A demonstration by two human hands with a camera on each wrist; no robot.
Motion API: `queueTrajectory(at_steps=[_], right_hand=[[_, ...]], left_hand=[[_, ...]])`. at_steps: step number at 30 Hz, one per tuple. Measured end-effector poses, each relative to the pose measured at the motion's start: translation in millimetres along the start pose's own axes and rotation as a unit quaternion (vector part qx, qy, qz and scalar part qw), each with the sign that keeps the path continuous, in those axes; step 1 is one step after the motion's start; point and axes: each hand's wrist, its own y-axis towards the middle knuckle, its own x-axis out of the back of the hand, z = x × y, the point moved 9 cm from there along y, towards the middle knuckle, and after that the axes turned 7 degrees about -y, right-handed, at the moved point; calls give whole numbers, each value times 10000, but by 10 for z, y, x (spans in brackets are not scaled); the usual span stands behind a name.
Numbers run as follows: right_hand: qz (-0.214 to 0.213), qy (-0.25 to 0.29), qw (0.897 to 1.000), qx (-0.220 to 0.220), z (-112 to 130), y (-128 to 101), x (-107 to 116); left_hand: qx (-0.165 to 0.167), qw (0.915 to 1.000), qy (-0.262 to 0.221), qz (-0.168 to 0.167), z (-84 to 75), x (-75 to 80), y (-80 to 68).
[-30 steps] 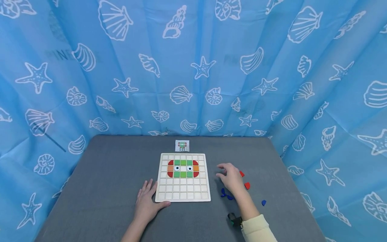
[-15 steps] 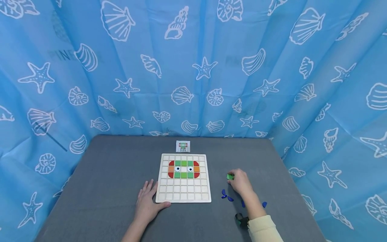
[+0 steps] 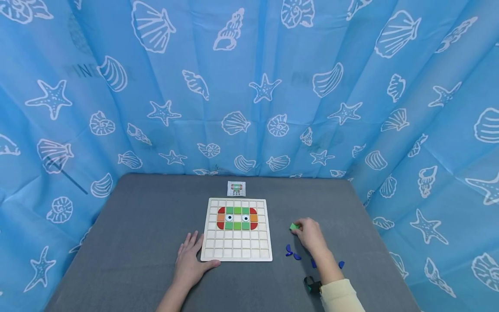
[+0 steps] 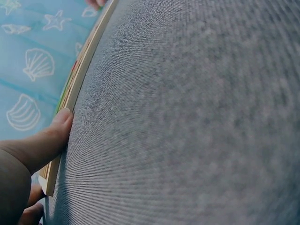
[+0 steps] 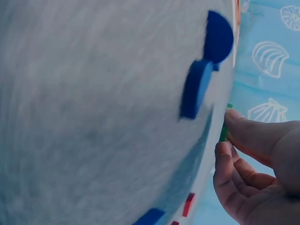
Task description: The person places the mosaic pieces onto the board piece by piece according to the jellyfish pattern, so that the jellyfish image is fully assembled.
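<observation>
In the head view, a pale wooden grid board (image 3: 238, 245) lies on the grey table, bearing red, orange and green tiles and two eye pieces. My left hand (image 3: 189, 262) rests at its near-left corner, fingers spread by the left side. The left wrist view shows the thumb (image 4: 49, 140) against the board's edge. Right of the board, my right hand (image 3: 310, 235) pinches a green tile (image 3: 293, 226) between thumb and fingertips. Seen from the right wrist, the green tile (image 5: 224, 132) is mostly covered by the fingers.
Several blue curved pieces (image 3: 297, 256) lie near the right forearm; another blue piece (image 3: 341, 264) is farther right. Red pieces (image 5: 188, 205) show in the right wrist view. A small picture card (image 3: 236, 189) lies behind the board. A blue shell-print curtain (image 3: 249, 108) surrounds the table (image 3: 163, 203).
My right hand has drawn back slightly right and toward me, and a green tile now shows in its fingers. The red pieces are hidden from the head view. The left hand stays put.
</observation>
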Motion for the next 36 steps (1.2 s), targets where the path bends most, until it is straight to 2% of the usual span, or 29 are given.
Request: queueTrajectory(at_steps=[6,14,19,26,36], right_hand=[[-547,147,9978,359,233,-55,95],[-640,315,9956,611,587,-110,115],[-577,481,9933,873,820,-143,125],[-482,507,9892,1286,1083,-158,31],[-86,126,9863,1640,1445,-132,-156]], left_hand=[[7,10000,49,48,-11,2,7],[38,10000,74,47,3,-6,14],[60,9999,95,74,1,-14,8],[76,9998,153,72,-5,-22,-1],[-12,9999,99,14,2,-12,16]])
